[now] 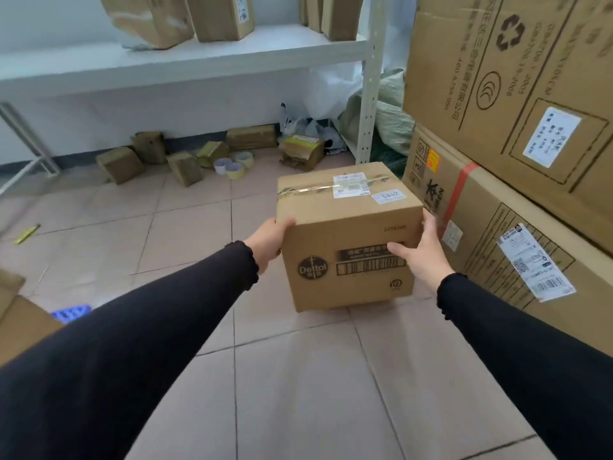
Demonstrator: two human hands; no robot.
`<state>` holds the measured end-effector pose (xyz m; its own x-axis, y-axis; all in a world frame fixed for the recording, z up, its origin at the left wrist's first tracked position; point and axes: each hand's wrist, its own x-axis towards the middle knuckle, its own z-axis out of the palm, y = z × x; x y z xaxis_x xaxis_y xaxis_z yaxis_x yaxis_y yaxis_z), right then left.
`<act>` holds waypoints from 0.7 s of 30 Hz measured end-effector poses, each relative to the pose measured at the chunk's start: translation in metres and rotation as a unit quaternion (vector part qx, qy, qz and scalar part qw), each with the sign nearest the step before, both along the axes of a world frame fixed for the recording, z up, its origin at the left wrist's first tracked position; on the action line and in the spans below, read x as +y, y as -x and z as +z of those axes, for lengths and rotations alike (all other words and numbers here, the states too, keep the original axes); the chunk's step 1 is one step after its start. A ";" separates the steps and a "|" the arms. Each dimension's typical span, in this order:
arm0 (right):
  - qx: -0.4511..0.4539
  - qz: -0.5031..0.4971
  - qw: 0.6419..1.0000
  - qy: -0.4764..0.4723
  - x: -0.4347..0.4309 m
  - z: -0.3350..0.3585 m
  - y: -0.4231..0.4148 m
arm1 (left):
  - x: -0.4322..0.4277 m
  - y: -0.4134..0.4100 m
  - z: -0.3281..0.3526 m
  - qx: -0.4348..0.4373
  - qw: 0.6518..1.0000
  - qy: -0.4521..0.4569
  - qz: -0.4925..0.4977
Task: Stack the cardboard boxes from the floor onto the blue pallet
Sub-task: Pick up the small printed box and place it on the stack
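Note:
A taped cardboard box with a Dettol logo and white labels on top sits in the middle of the head view, its base at the tiled floor. My left hand presses against its left side. My right hand grips its right front corner, thumb across the printed face. A corner of the blue pallet shows at the lower left, partly hidden by my left sleeve and by another cardboard box at the left edge.
Two very large cartons are stacked close on the right. A white metal shelf with boxes runs along the back wall. Small parcels and tape rolls lie beneath it. A yellow cutter lies far left.

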<state>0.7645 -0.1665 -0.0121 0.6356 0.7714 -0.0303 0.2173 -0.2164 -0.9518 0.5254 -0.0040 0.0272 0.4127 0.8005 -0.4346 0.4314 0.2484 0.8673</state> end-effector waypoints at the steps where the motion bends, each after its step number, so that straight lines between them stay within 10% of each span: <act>1: -0.003 0.006 1.000 -0.016 0.004 0.010 0.013 | 0.001 0.013 0.015 -0.006 1.000 -0.006 0.026; 21: 0.048 0.157 0.923 -0.347 0.045 0.379 0.406 | -0.081 0.433 0.443 -0.169 0.902 -0.346 0.193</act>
